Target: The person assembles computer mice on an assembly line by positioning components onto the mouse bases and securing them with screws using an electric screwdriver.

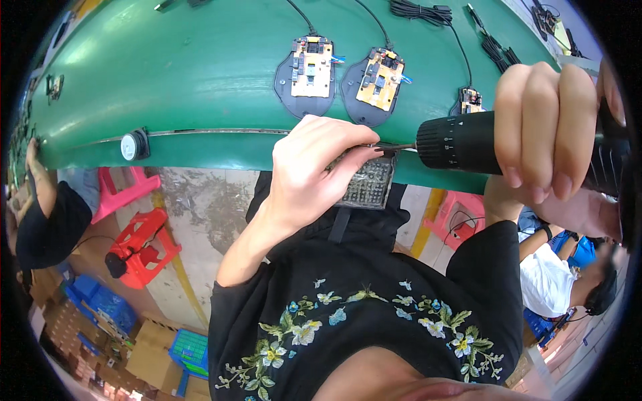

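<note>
My right hand [545, 127] is wrapped round a black power screwdriver [456, 142], which is held level and points left. Its thin bit [401, 147] reaches the fingertips of my left hand [309, 164]. There my left thumb and forefinger are pinched together at the bit's end; whatever they hold is too small to make out. Just below the pinch is a clear gridded tray [368, 187] with small pieces in its cells, partly hidden by my left hand. Beyond my hands lie two dark plastic shells [286, 90] [353, 110] with tan circuit boards [313, 70] [380, 83] and cables.
A third board [471, 100] with a cable lies near the driver. Coiled black cables [420, 12] lie at the far edge of the green table [194, 80]. A round device [134, 145] sits near the front edge. Red stools [144, 247] and co-workers [50, 220] are at the sides.
</note>
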`<state>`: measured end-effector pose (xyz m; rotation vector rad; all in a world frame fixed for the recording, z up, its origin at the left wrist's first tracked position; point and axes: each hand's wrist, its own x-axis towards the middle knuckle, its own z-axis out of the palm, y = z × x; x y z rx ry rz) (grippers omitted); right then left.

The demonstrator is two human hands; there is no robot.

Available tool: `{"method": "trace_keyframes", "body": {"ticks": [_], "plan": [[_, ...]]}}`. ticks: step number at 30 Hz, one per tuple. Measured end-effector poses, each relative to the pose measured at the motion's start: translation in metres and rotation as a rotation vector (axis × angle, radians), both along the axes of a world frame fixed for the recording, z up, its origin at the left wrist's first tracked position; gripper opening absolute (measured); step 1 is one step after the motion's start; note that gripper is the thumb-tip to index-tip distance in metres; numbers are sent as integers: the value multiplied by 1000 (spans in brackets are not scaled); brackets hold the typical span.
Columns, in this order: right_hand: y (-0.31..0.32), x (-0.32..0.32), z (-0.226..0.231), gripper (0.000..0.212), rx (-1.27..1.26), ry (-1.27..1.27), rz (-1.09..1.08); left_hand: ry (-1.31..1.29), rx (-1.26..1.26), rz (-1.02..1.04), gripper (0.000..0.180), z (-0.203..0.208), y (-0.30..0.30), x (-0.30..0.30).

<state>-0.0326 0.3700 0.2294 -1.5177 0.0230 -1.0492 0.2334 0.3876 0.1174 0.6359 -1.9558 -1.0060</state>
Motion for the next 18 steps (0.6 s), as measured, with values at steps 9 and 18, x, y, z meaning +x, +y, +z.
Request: {"method": "trace_keyframes", "body": {"ticks": [9,18], "plan": [[-4,2,-4,51,-40,-22,-51,11,18,21,25,1,0,1],[1,1,0,33,-55,2,-97,14,48,10,24,3,0,-4]]}}
